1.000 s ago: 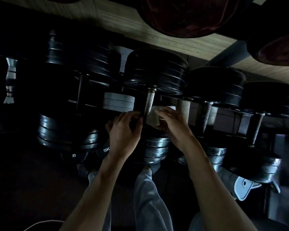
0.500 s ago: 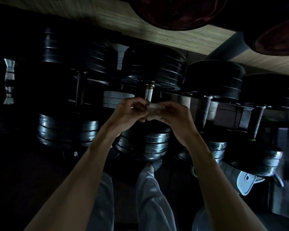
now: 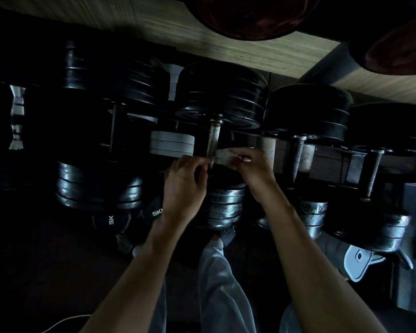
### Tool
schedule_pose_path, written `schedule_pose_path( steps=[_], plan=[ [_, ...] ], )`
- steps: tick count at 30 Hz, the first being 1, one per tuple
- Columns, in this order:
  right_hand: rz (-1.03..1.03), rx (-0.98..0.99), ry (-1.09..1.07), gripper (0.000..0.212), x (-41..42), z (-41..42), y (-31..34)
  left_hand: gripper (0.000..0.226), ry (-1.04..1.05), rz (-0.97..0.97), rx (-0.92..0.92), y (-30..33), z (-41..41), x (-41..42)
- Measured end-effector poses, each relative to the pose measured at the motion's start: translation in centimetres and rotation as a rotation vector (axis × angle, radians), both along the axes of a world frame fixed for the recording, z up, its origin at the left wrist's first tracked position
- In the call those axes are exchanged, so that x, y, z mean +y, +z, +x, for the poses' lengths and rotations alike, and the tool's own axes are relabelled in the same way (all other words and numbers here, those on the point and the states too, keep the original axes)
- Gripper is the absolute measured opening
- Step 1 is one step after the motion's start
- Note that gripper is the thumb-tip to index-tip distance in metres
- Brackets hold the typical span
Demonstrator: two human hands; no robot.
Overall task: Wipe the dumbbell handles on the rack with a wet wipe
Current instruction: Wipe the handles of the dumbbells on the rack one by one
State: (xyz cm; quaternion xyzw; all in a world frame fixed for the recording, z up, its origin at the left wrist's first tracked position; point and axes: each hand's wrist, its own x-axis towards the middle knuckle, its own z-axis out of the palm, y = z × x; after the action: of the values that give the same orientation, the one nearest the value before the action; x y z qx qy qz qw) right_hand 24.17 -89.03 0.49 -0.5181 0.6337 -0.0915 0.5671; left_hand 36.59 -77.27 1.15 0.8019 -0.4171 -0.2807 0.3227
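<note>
Four dumbbells lie side by side on the dim rack (image 3: 360, 162), handles running away from the camera. Taking the middle handle (image 3: 213, 140) as the mark: far to its left sits the darkest dumbbell (image 3: 106, 131), its thin bar barely readable. Just left of the middle handle a pale grey plate stack (image 3: 172, 146) shows on a lower level.

The left hand (image 3: 184, 186) comes up just left of the middle handle's near end, fingers curled, its grip pinched shut on the left end of the wipe (image 3: 222, 156). The wipe is a small pale strip stretched across the near part of that handle, touching it; whether it passes in front or behind, I cannot tell. The handle above the wipe is bare, dull and rust-flecked, meeting the black far plates (image 3: 221, 92).

The right hand (image 3: 255, 174) is just right of the handle, thumb and fingertips closed on the wipe's other end. Below both hands lie the near plates (image 3: 223, 205) of the same dumbbell.

Right of the mark, a third handle (image 3: 297, 157) is speckled grey, and a fourth handle (image 3: 374, 174) lies well beyond it. Light trousers (image 3: 221, 292) and a dark shoe (image 3: 226, 234) show beneath.
</note>
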Motion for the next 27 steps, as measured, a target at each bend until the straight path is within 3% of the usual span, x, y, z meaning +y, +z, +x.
schedule_pose_path(
  steps=[3, 8, 11, 16, 20, 22, 27],
  plan=[
    [-0.204, 0.219, 0.014, 0.020, 0.1, 1.9, 0.2, 0.031, 0.137, 0.010, -0.106, -0.7, -1.8, 1.1],
    [-0.368, 0.202, -0.041, 0.014, -0.8, 5.0, 0.7, 0.031, 0.195, 0.017, -0.158, -1.1, -2.3, 0.9],
    [-0.351, 0.163, -0.095, 0.016, -1.4, 5.2, 0.4, 0.031, 0.196, 0.013, -0.160, -1.1, -2.3, 1.0],
    [-0.164, 0.175, 0.055, 0.017, 0.3, 3.4, -0.8, 0.028, 0.193, 0.030, -0.150, -1.3, -2.3, 1.0],
    [-0.072, 0.044, -0.143, 0.013, -2.2, 5.2, -3.1, 0.026, 0.192, 0.020, -0.142, -1.3, -2.3, 1.1],
    [-0.041, -0.037, -0.219, 0.021, -3.3, 5.7, -3.9, 0.026, 0.190, 0.008, -0.145, -1.4, -2.3, 1.0],
    [-0.090, 0.152, 0.214, 0.021, 0.5, 3.0, -4.2, 0.027, 0.188, 0.033, -0.159, -1.5, -2.2, 1.3]
  ],
)
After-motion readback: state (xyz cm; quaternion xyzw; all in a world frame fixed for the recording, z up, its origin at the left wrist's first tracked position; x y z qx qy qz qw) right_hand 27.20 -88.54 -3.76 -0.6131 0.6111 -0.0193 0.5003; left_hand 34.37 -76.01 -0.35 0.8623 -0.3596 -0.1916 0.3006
